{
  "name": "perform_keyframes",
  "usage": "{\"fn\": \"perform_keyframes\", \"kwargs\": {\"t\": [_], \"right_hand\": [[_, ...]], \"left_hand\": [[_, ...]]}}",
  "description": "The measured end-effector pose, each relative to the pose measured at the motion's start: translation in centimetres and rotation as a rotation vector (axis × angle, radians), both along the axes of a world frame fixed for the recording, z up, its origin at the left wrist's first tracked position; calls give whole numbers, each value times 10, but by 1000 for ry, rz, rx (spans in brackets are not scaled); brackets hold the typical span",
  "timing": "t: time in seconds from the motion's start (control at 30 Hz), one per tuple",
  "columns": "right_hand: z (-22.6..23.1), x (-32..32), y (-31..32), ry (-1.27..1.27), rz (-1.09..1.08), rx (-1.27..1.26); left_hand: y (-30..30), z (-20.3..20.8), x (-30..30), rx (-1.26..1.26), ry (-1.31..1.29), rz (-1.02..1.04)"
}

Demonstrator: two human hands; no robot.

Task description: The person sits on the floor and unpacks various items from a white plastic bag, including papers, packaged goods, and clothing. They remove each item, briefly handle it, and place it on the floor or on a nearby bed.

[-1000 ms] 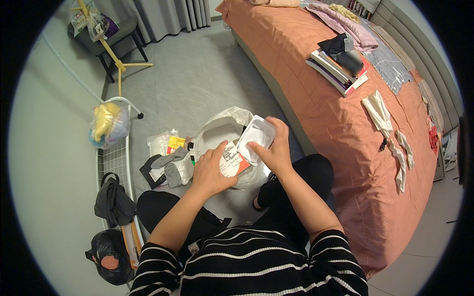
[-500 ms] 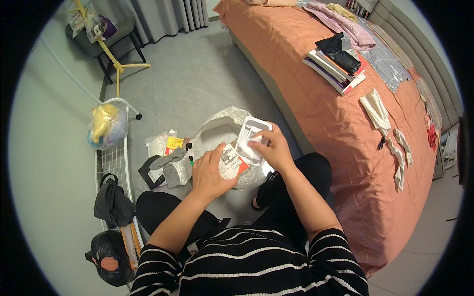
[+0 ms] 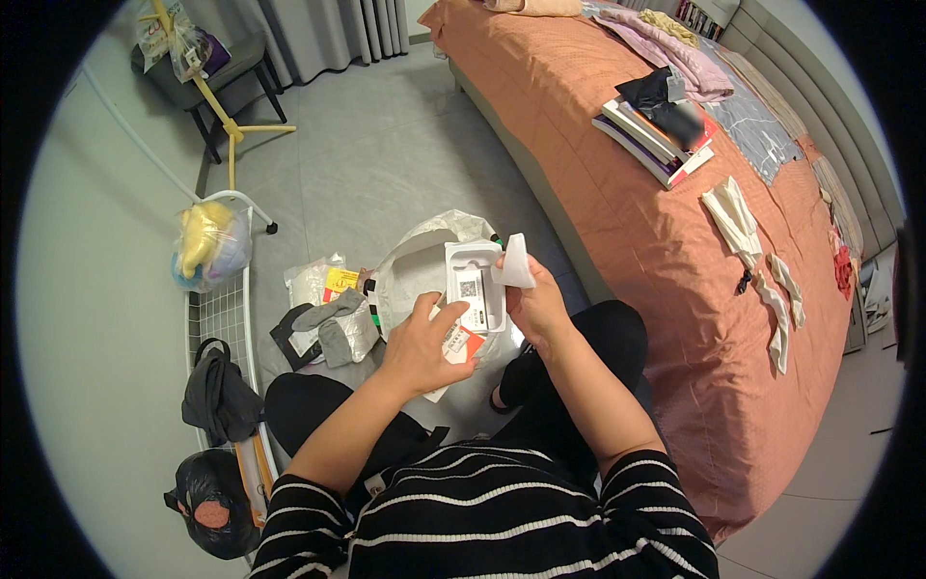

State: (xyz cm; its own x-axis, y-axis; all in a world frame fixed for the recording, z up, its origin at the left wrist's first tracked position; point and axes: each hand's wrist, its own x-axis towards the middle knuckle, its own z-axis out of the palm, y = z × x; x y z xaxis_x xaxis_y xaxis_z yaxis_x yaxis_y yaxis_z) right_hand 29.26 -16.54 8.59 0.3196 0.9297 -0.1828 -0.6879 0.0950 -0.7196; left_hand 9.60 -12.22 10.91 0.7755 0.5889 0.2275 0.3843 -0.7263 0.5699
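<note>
My left hand [image 3: 422, 349] is closed on a white and orange printed card box [image 3: 467, 345], its fingertips also on a shallow white plastic tray [image 3: 495, 307]. Inside the tray lies a white slip [image 3: 471, 289] with a printed square code. Between the fingers and thumb of my right hand [image 3: 538, 307] is a curled white sheet [image 3: 517, 262], raised beside the tray's right edge; whether it is paper or thin plastic I cannot tell. Beneath both hands an open whitish plastic bag [image 3: 397, 268] rests on the floor.
Left of the bag lie packets [image 3: 309, 280] and a grey sock-like cloth [image 3: 333, 314]. A white wire rack [image 3: 220, 314] stands by the left wall. On the right, the bed [image 3: 579, 174] holds books [image 3: 641, 145] and white garments [image 3: 733, 217]. A wooden stand [image 3: 230, 130] is farther off.
The tray has shifted left and lower, to my left hand's fingers. My right hand has let go of the tray and now lifts the white sheet at its right side.
</note>
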Motion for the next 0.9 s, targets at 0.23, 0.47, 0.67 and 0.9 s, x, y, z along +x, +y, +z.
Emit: {"fn": "perform_keyframes", "kwargs": {"t": [0.23,0.47,0.67,0.9], "right_hand": [[-5,13,-5,214,36,41],[33,11,-11,-88,-326,55],[44,-1,-13,-315,-167,31],[34,8,-21,-322,9,-165]], "left_hand": [[4,8,-6,14,45,31],[8,5,-9,32,51,50],[8,2,-8,-18,84,60],[8,1,-11,-71,91,56]]}}
